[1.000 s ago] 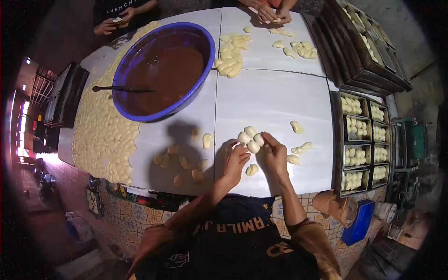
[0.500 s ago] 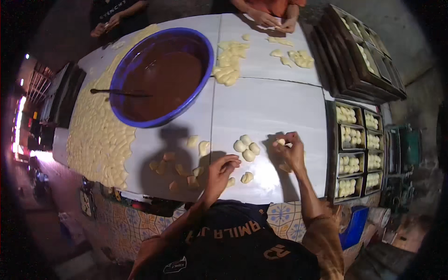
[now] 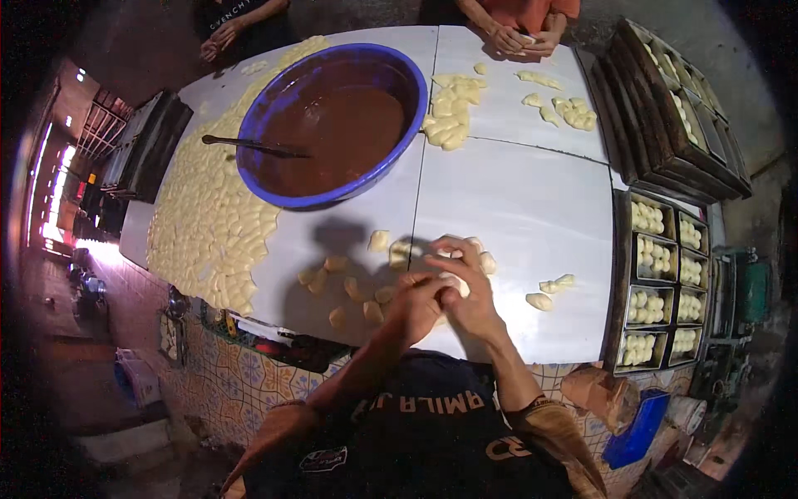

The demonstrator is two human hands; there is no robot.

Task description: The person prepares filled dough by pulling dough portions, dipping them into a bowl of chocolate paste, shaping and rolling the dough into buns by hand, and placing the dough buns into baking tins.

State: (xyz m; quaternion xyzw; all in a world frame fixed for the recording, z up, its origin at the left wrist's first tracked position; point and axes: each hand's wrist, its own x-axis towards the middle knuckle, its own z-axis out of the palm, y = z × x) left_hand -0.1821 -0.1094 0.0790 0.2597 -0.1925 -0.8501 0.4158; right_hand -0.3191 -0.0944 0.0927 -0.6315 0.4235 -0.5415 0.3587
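Both my hands meet over the near middle of the white table (image 3: 532,212). My left hand (image 3: 422,301) has its fingers closed against the right one. My right hand (image 3: 472,293) curls over a small pale piece of dough (image 3: 460,285), only partly visible between the hands. Just beyond the right fingers, rounded dough balls (image 3: 488,264) sit in a cluster, largely hidden by that hand. Loose dough pieces (image 3: 353,289) lie left of my hands. Two more, a plump dough piece (image 3: 539,301) and a longer dough piece (image 3: 564,284), rest to the right.
A blue basin (image 3: 418,116) of brown filling holds a dark long-handled utensil (image 3: 249,147). Many flat dough pieces (image 3: 208,224) cover the table's left side. Black tins (image 3: 625,287) of dough balls line the right edge, near stacked trays (image 3: 657,125). Two people's hands (image 3: 519,41) work at the far side.
My right hand has come left from beside the dough cluster to meet my left hand, bringing a dough piece. The view has shifted, so the table's contents appear farther right.
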